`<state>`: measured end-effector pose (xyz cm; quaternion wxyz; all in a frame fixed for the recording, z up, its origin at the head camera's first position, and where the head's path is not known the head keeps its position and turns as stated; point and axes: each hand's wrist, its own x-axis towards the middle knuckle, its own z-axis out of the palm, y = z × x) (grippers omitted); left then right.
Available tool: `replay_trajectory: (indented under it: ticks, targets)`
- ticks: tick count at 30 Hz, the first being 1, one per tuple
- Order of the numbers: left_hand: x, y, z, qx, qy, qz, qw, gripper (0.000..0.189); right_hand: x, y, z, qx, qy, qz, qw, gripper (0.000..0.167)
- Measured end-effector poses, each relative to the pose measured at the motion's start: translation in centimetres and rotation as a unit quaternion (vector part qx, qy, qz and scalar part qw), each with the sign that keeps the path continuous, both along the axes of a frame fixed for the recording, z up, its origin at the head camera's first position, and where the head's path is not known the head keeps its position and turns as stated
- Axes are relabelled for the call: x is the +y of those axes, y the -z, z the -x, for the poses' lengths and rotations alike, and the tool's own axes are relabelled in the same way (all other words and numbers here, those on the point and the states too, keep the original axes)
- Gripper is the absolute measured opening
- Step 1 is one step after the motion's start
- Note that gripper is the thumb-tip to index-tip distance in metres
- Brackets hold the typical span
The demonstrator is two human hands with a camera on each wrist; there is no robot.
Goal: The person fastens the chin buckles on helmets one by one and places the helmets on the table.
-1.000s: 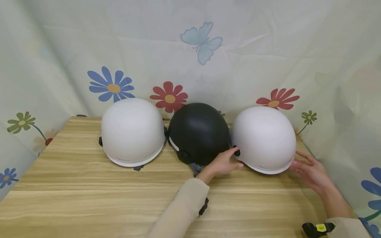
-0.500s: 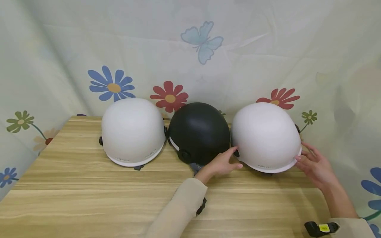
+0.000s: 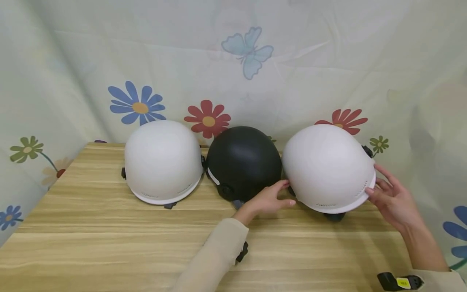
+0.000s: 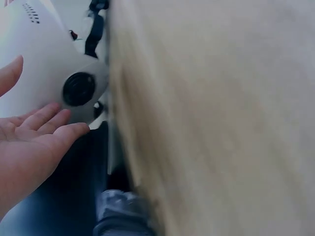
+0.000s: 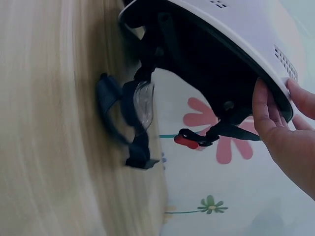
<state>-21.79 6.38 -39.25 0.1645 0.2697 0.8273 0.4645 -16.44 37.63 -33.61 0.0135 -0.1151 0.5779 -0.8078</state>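
Note:
On the right of the head view, a white helmet point(image 3: 326, 166) tilts with its right side raised above the table. My right hand point(image 3: 397, 200) grips that raised rim, thumb on the outside and fingers inside the shell, as the right wrist view shows. Below it hang a dark strap with a clear pad point(image 5: 142, 105) and a red-and-black buckle point(image 5: 189, 140). With fingers fairly straight, my left hand point(image 3: 268, 199) lies at the helmet's lower left side, fingertips near a round black side disc point(image 4: 78, 89). The black helmet point(image 3: 243, 162) sits just behind that hand.
Another white helmet point(image 3: 163, 160) stands at the left, close beside the black one. All three form a row along the back of the wooden table point(image 3: 109, 239). A flowered curtain point(image 3: 310, 69) hangs behind and down the right side.
My right hand has moved up and to the right, raising the right side of the white helmet and turning it. The left hand has shifted only slightly. The other two helmets stay put.

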Motion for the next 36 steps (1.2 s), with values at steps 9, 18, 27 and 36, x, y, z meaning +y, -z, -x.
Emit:
replay_trajectory:
  ticks: [9, 18, 27, 36]
  targets:
    - [-1.3, -2.8, -0.2, 0.022, 0.003, -0.046, 0.9987, 0.069, -1.1, -1.7, -0.5, 0.031, -0.015, -0.008, 0.9994, 0.063]
    - [-1.6, -4.1, -0.9, 0.037, 0.012, -0.055, 0.9977, 0.07, -2.4, -3.1, -0.9, 0.058, 0.008, -0.057, 0.9966, 0.062]
    - [-1.3, -4.0, -1.4, 0.036, 0.014, -0.057, 0.9976, 0.068, -4.5, -4.2, -1.1, 0.098, 0.076, -0.288, 0.9495, 0.056]
    - [-1.6, -4.8, -1.6, 0.094, 0.012, -0.063, 0.9935, 0.063, -5.0, -4.4, -1.5, 0.095, 0.103, -0.46, 0.877, 0.055]
